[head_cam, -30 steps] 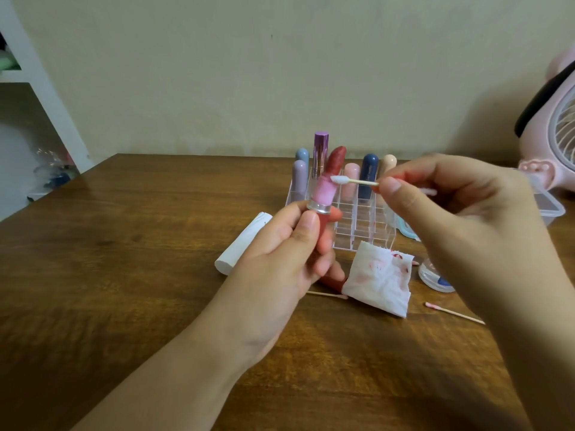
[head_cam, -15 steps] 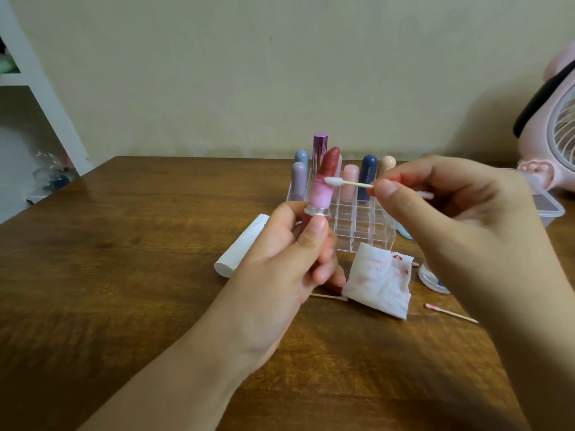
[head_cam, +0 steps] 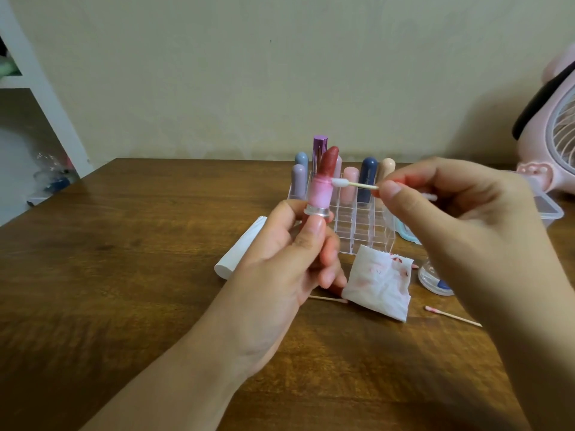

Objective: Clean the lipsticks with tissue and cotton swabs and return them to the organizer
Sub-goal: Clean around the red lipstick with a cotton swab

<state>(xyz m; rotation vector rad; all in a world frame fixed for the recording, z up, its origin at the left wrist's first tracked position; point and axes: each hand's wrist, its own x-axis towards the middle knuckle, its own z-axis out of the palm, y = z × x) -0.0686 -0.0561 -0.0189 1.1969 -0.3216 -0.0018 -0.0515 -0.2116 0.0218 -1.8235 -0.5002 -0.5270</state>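
While the left hand (head_cam: 280, 259) grips the open lipstick (head_cam: 322, 185) upright by its base, fingers wrapped round the tube, the red bullet is wound up and out, likely so the pink collar under it is exposed for cleaning. Right hand (head_cam: 451, 213) pinches a cotton swab (head_cam: 354, 184) between thumb and fingertips, held level, white tip touching the collar's rim just below the bullet. Lipstick is raised above the tabletop (head_cam: 124, 244), in front of the clear organizer (head_cam: 357, 225), which has capped lipsticks in its back rows and empty front slots, probably where this one goes back. Stained tissue (head_cam: 378, 283) lies just beside the left hand, within reach. Two used swabs (head_cam: 451, 315) lie on the tabletop. White cap (head_cam: 239, 253) lies left of the hand, looks like this lipstick's.
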